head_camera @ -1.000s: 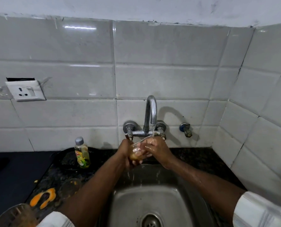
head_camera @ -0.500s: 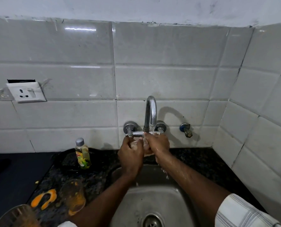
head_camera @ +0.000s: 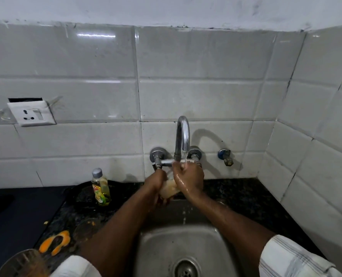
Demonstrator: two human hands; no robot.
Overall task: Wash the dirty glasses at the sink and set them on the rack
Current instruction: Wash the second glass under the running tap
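Left hand (head_camera: 156,183) and right hand (head_camera: 190,180) grip the glass (head_camera: 169,190) beneath the tap (head_camera: 183,136), seemingly above the sink (head_camera: 202,242).

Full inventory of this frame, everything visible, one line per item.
clear drinking glass: 1, cloudy yellowish, under the running faucet
orange-smeared glass: 1, clear, counter left of sink
second smeared glass: 1, clear, bottom-left corner
curved chrome faucet: 1, silver, wall above sink
stainless steel sink: 1, grey, bottom centre
dish soap bottle: 1, yellow-green, counter by wall
orange scrap: 1, orange, counter
wall socket: 1, white, left tiles
small wall tap: 1, blue-collared, right of faucet
left hand: 1, grips glass
right hand: 1, wet, curled over glass rim
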